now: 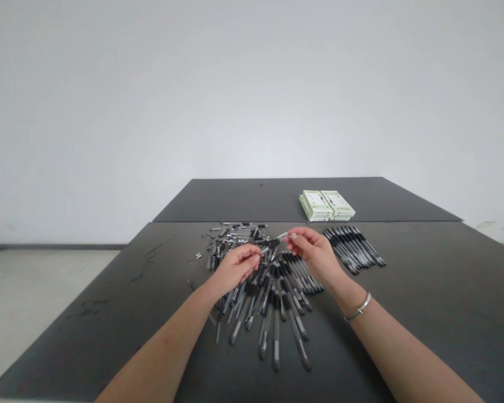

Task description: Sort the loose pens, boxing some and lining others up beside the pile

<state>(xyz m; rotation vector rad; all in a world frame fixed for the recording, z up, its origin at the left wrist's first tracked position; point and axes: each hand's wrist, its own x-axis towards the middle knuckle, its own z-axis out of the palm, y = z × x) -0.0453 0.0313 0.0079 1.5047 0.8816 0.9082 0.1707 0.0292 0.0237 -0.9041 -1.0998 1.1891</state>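
A pen (273, 243) with a black grip and clear barrel is held slanted above a spread of pens. My left hand (235, 267) pinches its lower left end between thumb and fingers. At the upper right end, my right hand (315, 253) is closed with thumb and fingertips on the pen; whether a small part sits in those fingertips is too small to tell. Beneath both hands lies a pile of loose pens (276, 319) and pen parts, fanned toward me. To the right of my right hand, a row of capped pens (353, 246) lies side by side.
Green-and-white boxes (327, 205) are stacked on the far dark table (235, 198). A seam divides it from the near black table (424, 291). Small loose pieces (198, 256) lie left of the pile. A white wall (252, 89) stands behind.
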